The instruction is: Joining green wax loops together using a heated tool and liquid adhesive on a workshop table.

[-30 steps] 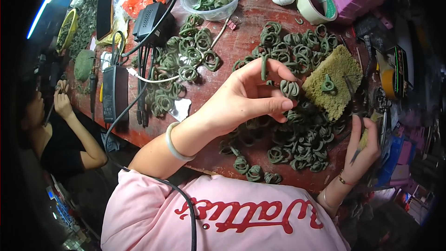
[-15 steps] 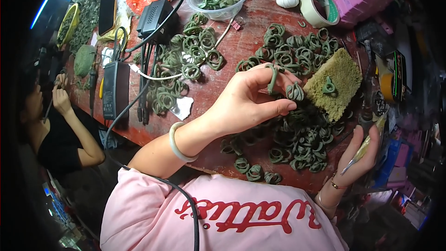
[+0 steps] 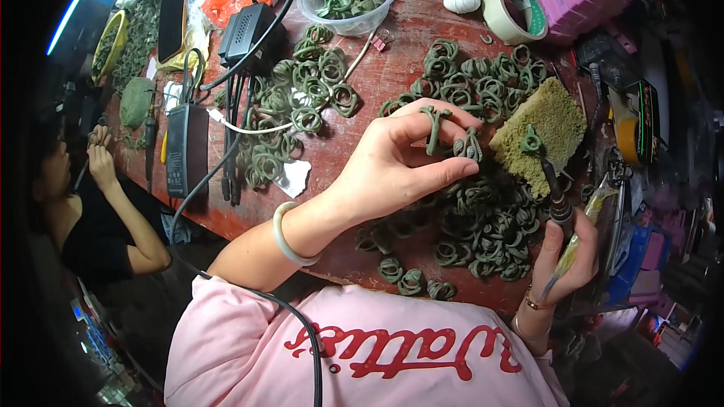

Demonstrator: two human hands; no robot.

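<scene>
Adapter [image 3: 187, 147]: black, its leads crowding the left of the desk [image 3: 411, 38]; one lead runs over the near edge to the pink shirt [image 3: 362, 332]. Little room here.
Ring cluster [image 3: 332, 68]: green, beside the leads; no shift noted.
Upper gap: red surface between clear tub [image 3: 348, 28] and tape roll [image 3: 492, 15]; most open room.
Left hand [image 3: 396, 158]: narrow pinch, thumb and finger on a ribbed ring [image 3: 469, 147], now turned more edge-on than half a second ago; second ring [image 3: 434, 132] hangs at the index finger.
Near-edge rings [image 3: 410, 282]: close to the desk's rim; tight against the shirt.
Ring pile [image 3: 501, 234]: fills the space below the hands.
Sponge [image 3: 562, 113]: carries a small green piece [image 3: 531, 139], in place.
Right hand [image 3: 577, 260]: closed round a dark pen-like tool [image 3: 559, 203], slim yellow tool [image 3: 571, 247] across the fingers. Has moved leftward; the dark tip now reaches the green piece, contact uncertain. Judged: work centres on that piece.
Right border: crowded, orange tape [image 3: 626, 139] among clutter; scant clearance.
</scene>
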